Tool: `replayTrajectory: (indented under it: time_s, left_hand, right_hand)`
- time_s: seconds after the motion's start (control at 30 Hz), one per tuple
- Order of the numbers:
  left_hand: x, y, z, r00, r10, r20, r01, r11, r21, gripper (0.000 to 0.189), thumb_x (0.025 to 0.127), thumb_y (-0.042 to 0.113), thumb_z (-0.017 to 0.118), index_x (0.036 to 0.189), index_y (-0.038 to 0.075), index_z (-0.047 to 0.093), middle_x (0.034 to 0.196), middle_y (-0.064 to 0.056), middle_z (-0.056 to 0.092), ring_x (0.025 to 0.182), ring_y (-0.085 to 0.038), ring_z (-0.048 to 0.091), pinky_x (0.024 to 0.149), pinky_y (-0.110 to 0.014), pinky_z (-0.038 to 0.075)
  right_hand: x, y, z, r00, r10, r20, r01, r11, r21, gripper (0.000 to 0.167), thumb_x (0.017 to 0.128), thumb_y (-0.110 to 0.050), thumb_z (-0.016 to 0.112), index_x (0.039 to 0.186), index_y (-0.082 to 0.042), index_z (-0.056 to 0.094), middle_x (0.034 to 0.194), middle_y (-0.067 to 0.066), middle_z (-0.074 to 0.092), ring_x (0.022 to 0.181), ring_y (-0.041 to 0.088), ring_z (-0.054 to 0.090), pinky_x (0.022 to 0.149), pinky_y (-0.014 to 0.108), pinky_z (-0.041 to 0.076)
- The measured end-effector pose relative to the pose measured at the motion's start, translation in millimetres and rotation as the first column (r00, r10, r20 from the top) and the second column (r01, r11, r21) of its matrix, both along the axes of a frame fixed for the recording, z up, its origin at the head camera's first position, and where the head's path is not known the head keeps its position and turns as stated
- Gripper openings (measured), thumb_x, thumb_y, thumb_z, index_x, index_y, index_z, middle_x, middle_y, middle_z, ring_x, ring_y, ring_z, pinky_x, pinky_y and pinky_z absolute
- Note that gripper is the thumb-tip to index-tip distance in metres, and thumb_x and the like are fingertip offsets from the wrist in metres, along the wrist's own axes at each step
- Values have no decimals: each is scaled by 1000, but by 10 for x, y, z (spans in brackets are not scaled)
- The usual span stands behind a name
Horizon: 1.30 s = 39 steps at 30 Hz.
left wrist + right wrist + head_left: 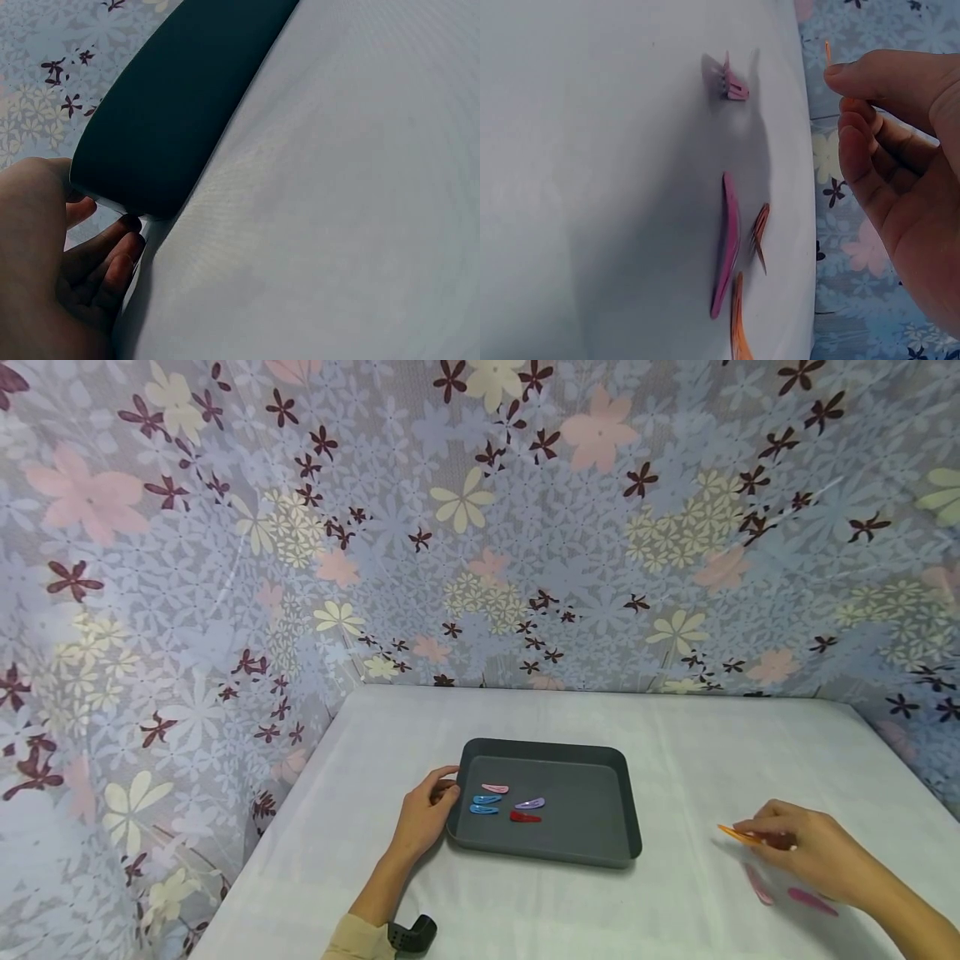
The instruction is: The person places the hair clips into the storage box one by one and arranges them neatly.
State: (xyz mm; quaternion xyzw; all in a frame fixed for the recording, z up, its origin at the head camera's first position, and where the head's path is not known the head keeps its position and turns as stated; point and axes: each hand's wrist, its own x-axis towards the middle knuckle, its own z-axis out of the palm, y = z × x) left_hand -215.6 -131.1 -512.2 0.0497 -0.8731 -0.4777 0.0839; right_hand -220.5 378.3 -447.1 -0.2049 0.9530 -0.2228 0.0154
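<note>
My right hand (813,852) pinches an orange hair clip (738,835) between thumb and fingers, raised over the right side of the table. Below it lie a pale pink hair clip (758,884) and a magenta hair clip (812,901). The right wrist view also shows an orange clip (739,319) and a small brownish clip (760,225) there. A dark grey tray (585,810) sits mid-table, with my left hand (422,814) gripping its left edge. Inside the tray's left half are a pink clip (495,788), a purple clip (530,803), a red clip (525,817) and two blue clips (486,799).
A white cloth (405,718) covers the table. Floral fabric (495,543) hangs behind it and along the left side. A dark band with a black device (412,935) is on the left wrist, beside a beige sleeve (358,937).
</note>
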Motion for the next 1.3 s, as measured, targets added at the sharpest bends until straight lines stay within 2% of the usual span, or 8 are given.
replayTrajectory:
  time_s: [0.23,0.57,1.0,1.3]
  left_hand:
    - [-3,-4,2,1000,-3,1,3,1000,0,34,93,32,56,127,32,56,111,3,68,94,-10,60,86,-33,47]
    - [6,4,12,1000,0,5,0,1000,2,34,93,31,56,127,33,56,111,3,68,94,-10,60,86,-33,47]
    - [9,7,16,1000,10,12,-10,1000,1,32,93,32,56,124,38,56,110,4,68,92,-10,59,85,-32,46]
    - [9,7,21,1000,6,8,-6,1000,3,33,93,32,56,125,36,56,110,4,68,93,-10,59,86,-33,46]
  right_hand:
    - [-22,-38,26,1000,14,26,-14,1000,-23,23,81,-22,73,104,-23,72,86,-15,57,68,-4,44,58,19,39]
    - [-58,-92,46,998,45,-36,-45,999,-24,22,79,-19,74,101,-23,73,84,-17,57,68,-6,45,59,19,40]
    - [-121,-192,87,998,53,-17,-54,998,-23,22,79,-18,74,101,-24,72,85,-14,58,66,-5,44,57,19,40]
    - [-144,-290,161,996,81,-35,-82,997,-12,24,77,-14,74,99,-23,73,83,-15,55,65,-5,42,57,19,39]
